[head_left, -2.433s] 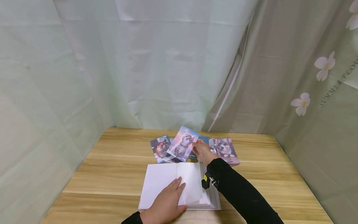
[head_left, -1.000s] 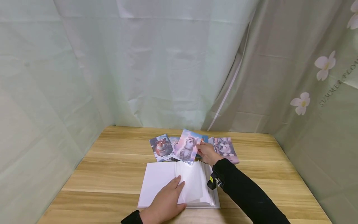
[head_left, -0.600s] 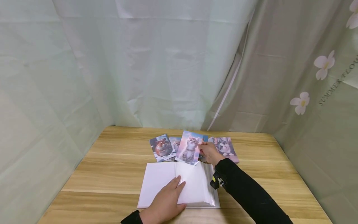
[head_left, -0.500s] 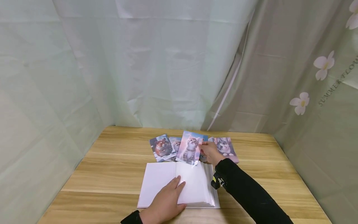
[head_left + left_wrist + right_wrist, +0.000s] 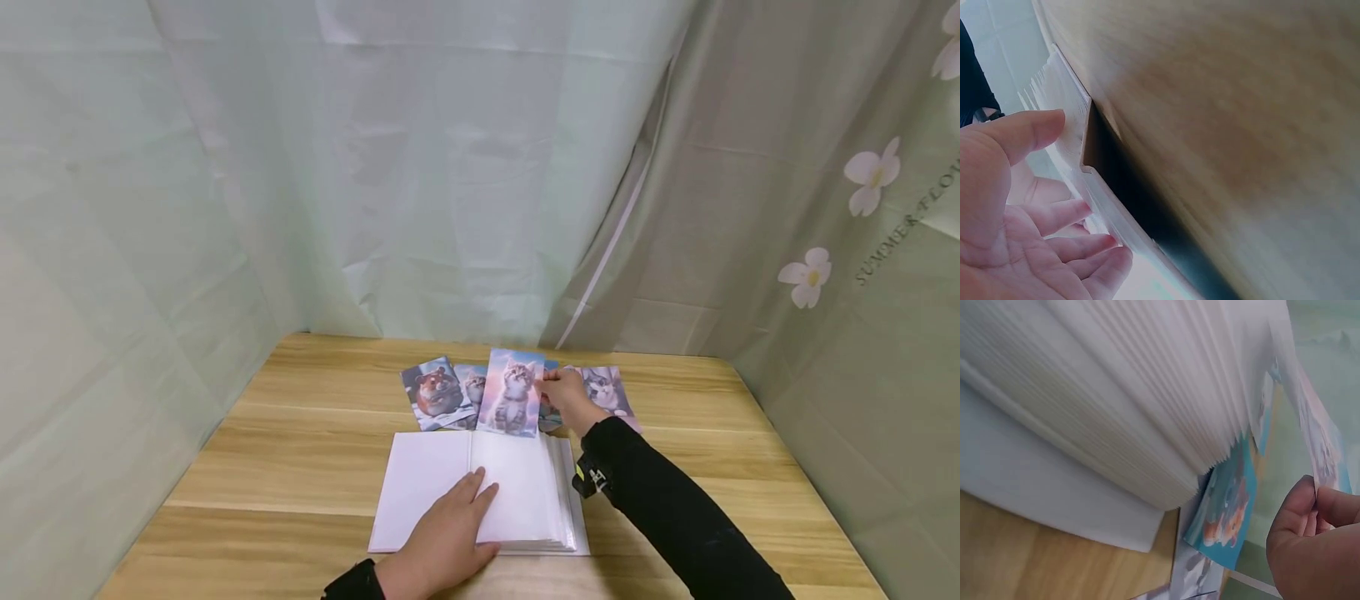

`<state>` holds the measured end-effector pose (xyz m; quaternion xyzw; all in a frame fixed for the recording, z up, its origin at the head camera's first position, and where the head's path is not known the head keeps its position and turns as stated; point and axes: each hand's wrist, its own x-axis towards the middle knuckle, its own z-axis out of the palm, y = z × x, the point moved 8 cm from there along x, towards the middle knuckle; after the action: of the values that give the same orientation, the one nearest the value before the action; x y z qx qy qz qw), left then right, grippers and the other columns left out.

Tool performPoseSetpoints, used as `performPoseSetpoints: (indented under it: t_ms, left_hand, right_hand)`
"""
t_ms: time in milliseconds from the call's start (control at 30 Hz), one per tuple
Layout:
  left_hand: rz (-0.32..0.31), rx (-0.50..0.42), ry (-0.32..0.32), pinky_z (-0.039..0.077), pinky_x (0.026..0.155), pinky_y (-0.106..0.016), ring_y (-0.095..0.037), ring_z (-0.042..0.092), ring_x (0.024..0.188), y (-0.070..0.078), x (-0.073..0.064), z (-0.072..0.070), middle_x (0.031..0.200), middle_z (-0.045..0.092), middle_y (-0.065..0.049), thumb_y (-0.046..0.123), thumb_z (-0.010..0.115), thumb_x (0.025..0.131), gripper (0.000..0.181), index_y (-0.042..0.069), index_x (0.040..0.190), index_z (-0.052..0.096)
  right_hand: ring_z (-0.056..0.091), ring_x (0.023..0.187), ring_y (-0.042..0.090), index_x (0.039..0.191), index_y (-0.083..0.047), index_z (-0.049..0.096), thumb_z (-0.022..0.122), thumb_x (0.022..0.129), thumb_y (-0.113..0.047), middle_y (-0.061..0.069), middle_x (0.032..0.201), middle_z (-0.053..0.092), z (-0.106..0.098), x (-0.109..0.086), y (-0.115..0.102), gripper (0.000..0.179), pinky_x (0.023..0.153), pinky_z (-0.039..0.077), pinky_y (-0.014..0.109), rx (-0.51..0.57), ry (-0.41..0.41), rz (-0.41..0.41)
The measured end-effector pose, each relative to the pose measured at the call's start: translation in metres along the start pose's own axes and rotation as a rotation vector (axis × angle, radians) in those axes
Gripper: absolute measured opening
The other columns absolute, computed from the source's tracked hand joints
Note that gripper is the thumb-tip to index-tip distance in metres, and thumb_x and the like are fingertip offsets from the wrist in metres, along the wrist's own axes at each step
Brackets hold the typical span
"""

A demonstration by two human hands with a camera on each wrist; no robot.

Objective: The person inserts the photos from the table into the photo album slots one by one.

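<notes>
My right hand (image 5: 567, 394) pinches a kitten picture card (image 5: 512, 392) by its right edge. The card stands nearly straight above the far edge of an open white photo album (image 5: 427, 479), its lower edge at the top of the clear-sleeved page (image 5: 513, 492); whether it is inside the sleeve I cannot tell. In the right wrist view the thumb and fingers grip the card (image 5: 1319, 437) beside the fanned pages (image 5: 1129, 394). With fingers spread, my left hand (image 5: 446, 533) rests on the album near its spine; the left wrist view shows that hand (image 5: 1041, 212) along the album's near edge.
Behind the album lie more picture cards: a hamster card (image 5: 435, 393) on the left, another kitten card (image 5: 472, 383) partly covered, a blue card (image 5: 550, 408) and a grey cat card (image 5: 606, 390) on the right. Curtains surround the wooden table (image 5: 285, 467).
The right hand has brought the kitten card from a tilt to nearly straight, over to the right and down to the album page's top. The lifted sleeve now lies flatter. The left hand stays put.
</notes>
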<state>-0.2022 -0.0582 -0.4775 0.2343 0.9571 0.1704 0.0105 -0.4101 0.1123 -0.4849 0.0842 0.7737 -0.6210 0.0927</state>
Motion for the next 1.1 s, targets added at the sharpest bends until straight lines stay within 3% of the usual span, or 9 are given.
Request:
performPoseSetpoints:
  t_ms: [233, 333, 567, 800, 1100]
  left_hand:
    - [0.003, 0.001, 0.004, 0.045, 0.106, -0.048, -0.036, 0.045, 0.137, 0.000, 0.000, 0.000, 0.150, 0.045, -0.021, 0.042, 0.079, 0.083, 0.073, 0.003, 0.140, 0.056]
    - [0.007, 0.002, 0.013, 0.045, 0.105, -0.048, -0.036, 0.045, 0.137, 0.000, 0.000, 0.001, 0.150, 0.045, -0.022, 0.041, 0.080, 0.082, 0.073, 0.003, 0.140, 0.056]
    - [0.007, -0.004, 0.013, 0.046, 0.105, -0.048, -0.036, 0.045, 0.137, 0.000, 0.000, 0.001, 0.150, 0.045, -0.021, 0.041, 0.080, 0.082, 0.073, 0.003, 0.140, 0.056]
    - [0.010, -0.005, 0.010, 0.045, 0.106, -0.048, -0.036, 0.045, 0.137, 0.000, 0.000, 0.002, 0.150, 0.045, -0.022, 0.041, 0.080, 0.082, 0.074, 0.003, 0.140, 0.056]
    - [-0.014, -0.014, -0.016, 0.043, 0.108, -0.048, -0.035, 0.042, 0.140, -0.002, 0.000, 0.003, 0.153, 0.042, -0.021, 0.041, 0.078, 0.084, 0.074, 0.003, 0.142, 0.054]
  right_hand:
    - [0.062, 0.082, 0.027, 0.104, 0.000, 0.062, 0.063, 0.098, -0.007, 0.010, 0.097, 0.061, 0.003, 0.000, -0.007, 0.010, 0.062, 0.041, 0.038, -0.062, -0.026, -0.016]
    - [0.060, 0.083, 0.026, 0.101, -0.001, 0.061, 0.063, 0.098, -0.006, 0.011, 0.101, 0.060, 0.005, 0.001, -0.005, 0.007, 0.065, 0.042, 0.036, -0.064, -0.041, -0.009]
    - [0.051, 0.083, 0.022, 0.091, -0.004, 0.052, 0.063, 0.098, -0.005, 0.006, 0.089, 0.047, 0.007, 0.001, 0.000, 0.013, 0.073, 0.049, 0.033, -0.067, -0.072, 0.000]
    - [0.054, 0.082, 0.017, 0.089, -0.005, 0.051, 0.064, 0.097, -0.004, 0.005, 0.089, 0.048, 0.011, -0.002, 0.008, 0.015, 0.080, 0.055, 0.034, -0.075, -0.103, 0.032]
    - [0.049, 0.069, 0.017, 0.085, -0.005, 0.051, 0.064, 0.096, -0.004, 0.004, 0.080, 0.049, 0.013, -0.011, 0.012, 0.017, 0.066, 0.044, 0.030, -0.078, -0.130, 0.036]
